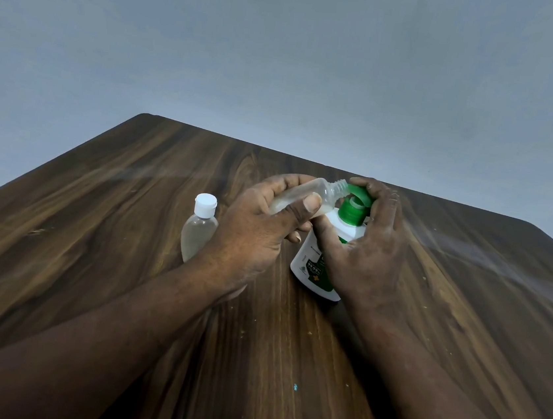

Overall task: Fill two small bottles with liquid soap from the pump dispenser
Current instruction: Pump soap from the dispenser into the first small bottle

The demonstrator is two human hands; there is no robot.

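A white pump dispenser (310, 265) with a green pump head (357, 203) and green label stands on the wooden table (94, 223). My right hand (364, 247) wraps round its neck, fingers curled over the pump head. My left hand (259, 228) holds a small clear uncapped bottle (325, 192) tilted on its side, its threaded mouth right at the green spout. A little whitish liquid lies in that bottle. A second small clear bottle (199, 228) with a white flip cap stands just left of my left hand, partly hidden by my wrist.
The table's far edge (308, 159) runs close behind the dispenser, with a plain grey wall beyond. Small crumbs and a tiny teal speck (295, 387) lie on the wood near me.
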